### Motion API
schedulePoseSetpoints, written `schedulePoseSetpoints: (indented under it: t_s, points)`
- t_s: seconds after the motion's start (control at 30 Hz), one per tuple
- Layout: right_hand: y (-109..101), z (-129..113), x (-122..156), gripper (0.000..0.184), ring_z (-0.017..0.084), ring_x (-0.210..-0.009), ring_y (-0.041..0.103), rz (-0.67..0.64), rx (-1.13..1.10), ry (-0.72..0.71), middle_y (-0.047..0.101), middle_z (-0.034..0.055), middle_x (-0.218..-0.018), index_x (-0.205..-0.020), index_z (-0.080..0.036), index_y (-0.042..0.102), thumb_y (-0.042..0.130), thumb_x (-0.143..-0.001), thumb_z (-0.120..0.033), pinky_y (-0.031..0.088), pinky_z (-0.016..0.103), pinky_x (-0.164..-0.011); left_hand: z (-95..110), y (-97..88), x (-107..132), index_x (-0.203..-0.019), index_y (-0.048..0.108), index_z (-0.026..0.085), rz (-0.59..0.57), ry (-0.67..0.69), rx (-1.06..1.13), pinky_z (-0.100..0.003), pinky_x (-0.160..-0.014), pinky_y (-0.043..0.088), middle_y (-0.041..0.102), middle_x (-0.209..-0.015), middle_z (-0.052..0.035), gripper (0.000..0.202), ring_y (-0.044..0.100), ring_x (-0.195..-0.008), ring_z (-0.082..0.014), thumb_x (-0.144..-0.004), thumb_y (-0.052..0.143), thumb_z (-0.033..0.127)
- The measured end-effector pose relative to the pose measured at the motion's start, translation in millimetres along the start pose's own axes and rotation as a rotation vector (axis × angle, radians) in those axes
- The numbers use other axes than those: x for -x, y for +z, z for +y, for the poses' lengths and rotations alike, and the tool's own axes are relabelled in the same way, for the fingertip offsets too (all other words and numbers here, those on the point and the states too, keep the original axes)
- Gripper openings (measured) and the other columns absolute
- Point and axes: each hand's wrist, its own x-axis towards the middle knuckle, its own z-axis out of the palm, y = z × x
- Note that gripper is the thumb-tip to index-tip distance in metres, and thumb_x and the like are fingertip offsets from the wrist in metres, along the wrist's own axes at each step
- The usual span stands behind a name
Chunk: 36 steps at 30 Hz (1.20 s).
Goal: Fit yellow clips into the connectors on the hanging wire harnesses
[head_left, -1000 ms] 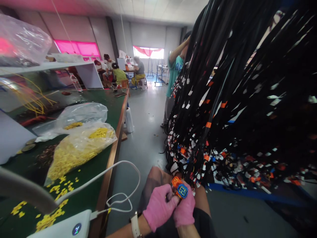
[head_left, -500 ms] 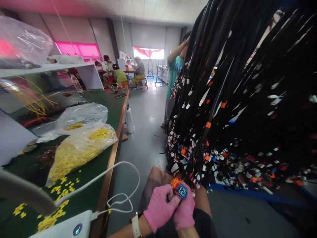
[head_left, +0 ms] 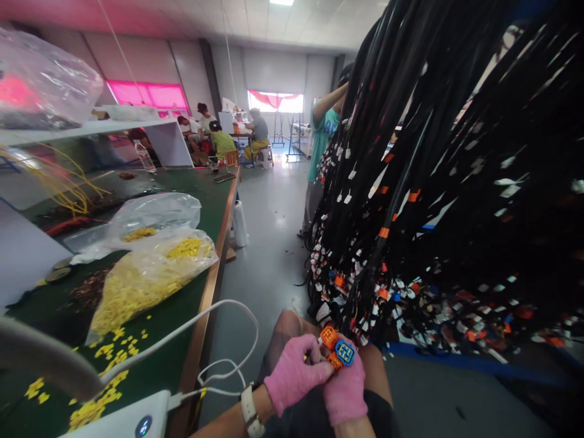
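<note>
Low in the frame, just right of centre, both pink-gloved hands meet over the person's lap. The right hand (head_left: 344, 395) is closed from beneath round a blue connector (head_left: 345, 351), face up and tilted towards the camera. The left hand (head_left: 294, 374) has its fingers curled in, tips pinched against the orange connector (head_left: 328, 336) that sits touching the blue one. Which fingertip bears the load I cannot quite make out; the parts are small here.

The trouble I would watch for is the short leads. Both connectors hang off the foot of the black harness bundle (head_left: 433, 182) that fills the right half of the frame. A tug to bring them closer could drag neighbouring plugs into a snarl. Gloved fingertips may also slip on such small housings, and a dropped piece would vanish among the tagged ends (there are dozens).

On the left runs a green bench (head_left: 201, 201) with a bag of yellow parts (head_left: 146, 280), loose yellow pieces (head_left: 109, 353) scattered below it, and a white cable (head_left: 219, 310) looping off the bench edge near the left elbow, easy to snag. A co-worker in a teal shirt (head_left: 322, 131) stands at the bundle's far side, upper centre.
</note>
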Motion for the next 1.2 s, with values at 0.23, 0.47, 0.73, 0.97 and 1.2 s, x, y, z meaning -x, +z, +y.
schedulePoseSetpoints:
  t_s: [0.23, 0.47, 0.73, 0.97, 1.2]
  points:
    - [-2.6, -1.4, 2.9, 0.027, 0.016, -0.062, 0.057, -0.013, 0.112, 0.009, 0.065, -0.0035, -0.064, -0.072, -0.019, 0.065, 0.066, -0.046, -0.010, 0.046, 0.028, -0.058, -7.9, 2.4, -2.8, -0.052, 0.037, 0.017, 0.036, -0.030, 0.057, -0.020, -0.048, 0.024, 0.035, -0.051, 0.0065, 0.029, 0.031, -0.052, -0.0067, -0.060, 0.064, 0.021]
    - [0.6, -32.9, -14.9, 0.010, 0.006, -0.041, 0.039, -0.380, -0.514, 0.544, 0.042, -0.0059, -0.053, -0.060, -0.019, 0.047, 0.053, -0.069, -0.020, 0.035, 0.019, -0.040, -32.8, -9.0, -19.6, -0.069, 0.036, 0.018, 0.193, -0.487, 0.879, -0.014, -0.039, 0.016, 0.035, -0.055, 0.0087, 0.042, 0.029, -0.041, -0.0026, -0.063, 0.067, 0.046]
    - [-8.3, -47.7, -27.4, 0.011, 0.006, -0.042, 0.037, -0.368, -0.654, 0.543, 0.040, -0.0064, -0.056, -0.064, -0.019, 0.046, 0.049, -0.067, -0.010, 0.034, 0.016, -0.041, -34.5, -2.7, -19.4, -0.062, 0.045, 0.014, 0.039, -0.403, 1.047, -0.014, -0.046, 0.031, 0.045, -0.060, 0.0037, 0.027, 0.043, -0.052, -0.0042, -0.044, 0.057, -0.003]
    - [-12.3, -49.1, -27.9, 0.012, 0.005, -0.041, 0.038, -0.268, -0.808, 0.647, 0.040, -0.0067, -0.054, -0.063, -0.019, 0.042, 0.048, -0.067, -0.009, 0.034, 0.015, -0.040, -14.2, -3.7, -1.3, -0.092, 0.058, 0.010, -0.242, -0.352, 1.090, -0.026, -0.079, 0.048, 0.058, -0.095, -0.0100, 0.031, 0.059, -0.083, -0.0143, -0.065, 0.073, 0.012]
    - [-15.4, -44.1, -28.4, 0.011, 0.006, -0.040, 0.037, -0.204, -0.839, 0.661, 0.038, -0.0068, -0.054, -0.064, -0.019, 0.042, 0.046, -0.066, -0.010, 0.033, 0.015, -0.039, -21.0, -3.7, -0.3, -0.095, 0.056, 0.010, -0.369, -0.439, 1.215, -0.012, -0.050, 0.042, 0.054, -0.077, -0.0052, 0.030, 0.053, -0.058, -0.0052, -0.072, 0.071, 0.023]
